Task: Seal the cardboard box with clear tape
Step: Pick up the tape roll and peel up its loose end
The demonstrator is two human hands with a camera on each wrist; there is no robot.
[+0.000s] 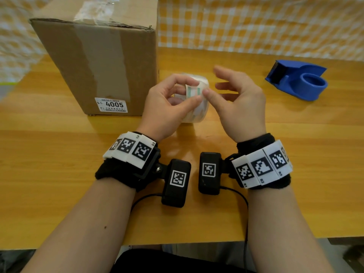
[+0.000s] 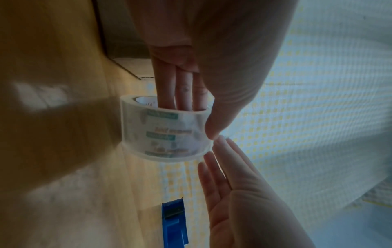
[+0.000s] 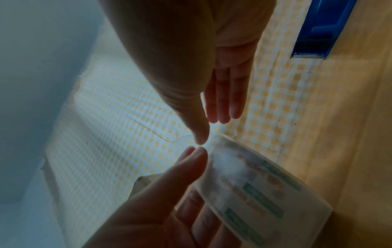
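A brown cardboard box (image 1: 94, 62) stands upright at the back left of the table, with an old tape strip down its front and a white "4005" label. My left hand (image 1: 192, 91) holds a roll of clear tape (image 1: 199, 107) just right of the box, a little above the table. Three fingers (image 2: 180, 100) pass through the roll's (image 2: 165, 132) core and the thumb presses its outer face. My right hand (image 1: 216, 83) is beside the roll with its fingers spread and nearly straight. Its thumb tip (image 3: 200, 139) touches the roll's (image 3: 254, 189) top edge, next to the left thumb.
A blue tape dispenser (image 1: 295, 81) with no roll on its hub sits at the right back of the wooden table (image 1: 59, 154). A yellow-and-white checked cloth (image 1: 256, 22) hangs behind the table. Black wrist cameras and a cable lie near the table's front edge.
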